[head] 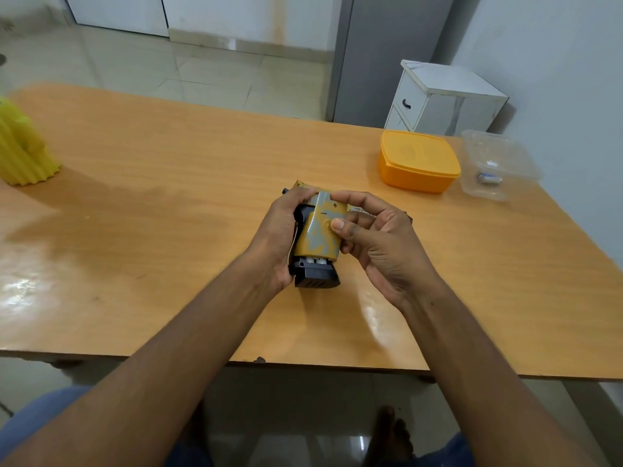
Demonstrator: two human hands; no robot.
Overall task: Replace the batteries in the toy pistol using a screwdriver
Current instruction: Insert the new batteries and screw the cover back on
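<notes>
The toy pistol (318, 230) is held just above the middle of the desk (168, 183), its yellow-and-grey grip running from 12 o'clock down to 6 o'clock, black butt end toward the person and what look like pale battery ends showing just above that butt. The left hand (279, 237) is curled round the grip from 9 o'clock. The right hand (374, 237) lies at 3 o'clock, thumb and fingertips pinching the grip's cover panel, so both sit equally near; no screwdriver is in view.
</notes>
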